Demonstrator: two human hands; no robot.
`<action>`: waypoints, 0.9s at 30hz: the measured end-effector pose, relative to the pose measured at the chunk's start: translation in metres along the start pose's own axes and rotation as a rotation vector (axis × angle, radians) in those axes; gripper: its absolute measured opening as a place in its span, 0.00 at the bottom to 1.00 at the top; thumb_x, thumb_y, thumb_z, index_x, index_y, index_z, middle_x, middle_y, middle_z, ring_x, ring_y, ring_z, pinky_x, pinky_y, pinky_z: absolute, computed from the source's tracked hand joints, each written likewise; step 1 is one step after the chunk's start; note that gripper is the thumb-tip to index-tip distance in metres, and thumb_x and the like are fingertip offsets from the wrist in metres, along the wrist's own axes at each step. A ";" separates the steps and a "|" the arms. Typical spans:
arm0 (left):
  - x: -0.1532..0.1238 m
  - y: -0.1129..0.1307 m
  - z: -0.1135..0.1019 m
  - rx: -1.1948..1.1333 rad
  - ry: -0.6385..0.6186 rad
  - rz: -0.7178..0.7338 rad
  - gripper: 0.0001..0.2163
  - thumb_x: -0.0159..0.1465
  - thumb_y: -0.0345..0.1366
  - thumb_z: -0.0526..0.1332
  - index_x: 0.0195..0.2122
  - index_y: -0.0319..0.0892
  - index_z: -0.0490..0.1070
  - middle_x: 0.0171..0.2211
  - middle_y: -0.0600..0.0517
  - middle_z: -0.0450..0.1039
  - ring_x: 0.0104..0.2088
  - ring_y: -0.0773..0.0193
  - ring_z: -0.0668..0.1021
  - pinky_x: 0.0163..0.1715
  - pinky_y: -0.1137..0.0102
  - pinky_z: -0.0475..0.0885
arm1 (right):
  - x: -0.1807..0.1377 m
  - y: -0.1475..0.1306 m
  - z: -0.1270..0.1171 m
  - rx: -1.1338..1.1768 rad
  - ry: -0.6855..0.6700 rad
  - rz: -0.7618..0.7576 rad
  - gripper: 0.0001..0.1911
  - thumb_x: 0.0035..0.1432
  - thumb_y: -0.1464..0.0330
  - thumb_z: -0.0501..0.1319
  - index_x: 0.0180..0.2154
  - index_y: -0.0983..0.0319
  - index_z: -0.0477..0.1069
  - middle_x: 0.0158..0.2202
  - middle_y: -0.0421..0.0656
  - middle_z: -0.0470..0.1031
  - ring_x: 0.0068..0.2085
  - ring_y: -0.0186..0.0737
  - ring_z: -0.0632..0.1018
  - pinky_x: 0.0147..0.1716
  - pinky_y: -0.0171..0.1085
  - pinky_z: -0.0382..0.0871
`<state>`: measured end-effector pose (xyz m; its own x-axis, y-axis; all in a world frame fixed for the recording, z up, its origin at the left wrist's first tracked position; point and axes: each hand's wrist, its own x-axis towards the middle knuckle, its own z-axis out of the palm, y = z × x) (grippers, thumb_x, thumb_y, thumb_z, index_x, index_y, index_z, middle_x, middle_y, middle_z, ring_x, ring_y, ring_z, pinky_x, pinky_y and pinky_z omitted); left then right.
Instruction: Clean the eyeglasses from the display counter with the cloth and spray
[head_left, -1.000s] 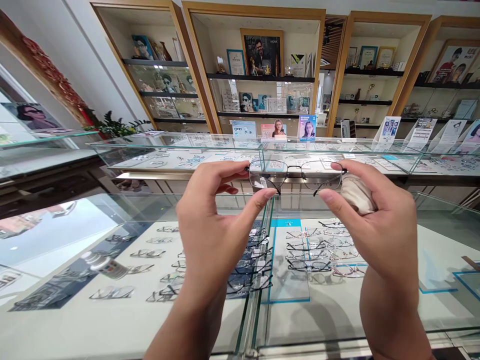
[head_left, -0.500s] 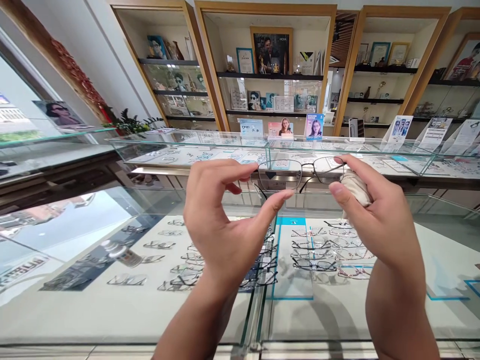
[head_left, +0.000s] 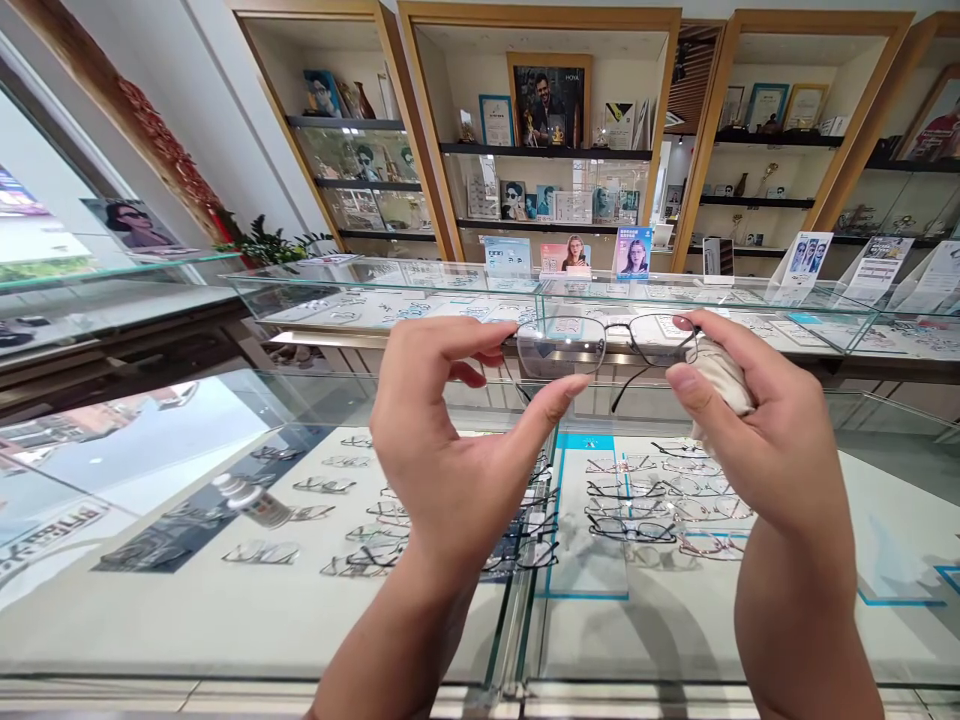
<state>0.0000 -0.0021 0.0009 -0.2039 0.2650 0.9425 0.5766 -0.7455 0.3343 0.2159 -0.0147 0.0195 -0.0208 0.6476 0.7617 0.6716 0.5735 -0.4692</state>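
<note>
A pair of thin dark-framed eyeglasses (head_left: 618,326) is held up in front of me, over the glass counter. My left hand (head_left: 450,440) pinches the left end of the frame, with the thumb at the lower edge of that lens. At the other end, my right hand (head_left: 765,430) grips the rim between thumb and forefinger. A pale, crumpled cloth (head_left: 724,380) is tucked in the right palm, partly hidden by the fingers. One temple arm hangs below the frame, pointing down.
Below lies a glass display case (head_left: 420,635) with several rows of eyeglasses inside. A white spray bottle (head_left: 251,500) appears on the left. Farther back stand another glass showcase (head_left: 360,325), upright advertising cards (head_left: 634,253) and wooden shelving (head_left: 540,15).
The eyeglasses have tilted slightly, and the left lens now shows a greyish reflection. Both hands keep their hold; the whole view has shifted a little.
</note>
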 end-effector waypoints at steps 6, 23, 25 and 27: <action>0.005 -0.010 -0.003 -0.054 -0.130 -0.167 0.16 0.61 0.44 0.75 0.48 0.53 0.76 0.44 0.51 0.79 0.44 0.55 0.81 0.41 0.55 0.78 | -0.002 -0.006 0.006 -0.017 0.180 -0.057 0.18 0.62 0.56 0.69 0.50 0.56 0.79 0.38 0.42 0.83 0.34 0.42 0.81 0.34 0.43 0.78; 0.003 -0.016 0.007 -0.088 -0.063 -0.123 0.17 0.60 0.44 0.75 0.49 0.52 0.75 0.45 0.50 0.77 0.44 0.56 0.81 0.37 0.59 0.78 | -0.005 -0.010 0.009 -0.043 0.214 -0.089 0.19 0.62 0.55 0.70 0.51 0.56 0.79 0.47 0.46 0.85 0.46 0.52 0.85 0.47 0.50 0.81; 0.002 -0.017 0.008 -0.074 -0.030 -0.088 0.18 0.60 0.44 0.75 0.48 0.52 0.75 0.44 0.51 0.76 0.43 0.57 0.79 0.37 0.59 0.76 | -0.004 -0.008 0.008 -0.037 0.183 -0.063 0.20 0.63 0.53 0.68 0.52 0.56 0.80 0.48 0.47 0.85 0.46 0.52 0.84 0.47 0.50 0.80; 0.001 -0.016 0.009 -0.052 0.003 -0.049 0.19 0.59 0.45 0.76 0.48 0.52 0.74 0.43 0.51 0.74 0.43 0.57 0.78 0.38 0.59 0.75 | -0.003 -0.005 0.006 -0.023 0.133 -0.046 0.21 0.64 0.53 0.67 0.53 0.56 0.79 0.50 0.47 0.84 0.48 0.52 0.84 0.46 0.49 0.80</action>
<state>-0.0029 0.0156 -0.0034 -0.2331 0.3002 0.9250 0.5240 -0.7625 0.3795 0.2083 -0.0163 0.0165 0.0452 0.5474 0.8357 0.6889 0.5887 -0.4229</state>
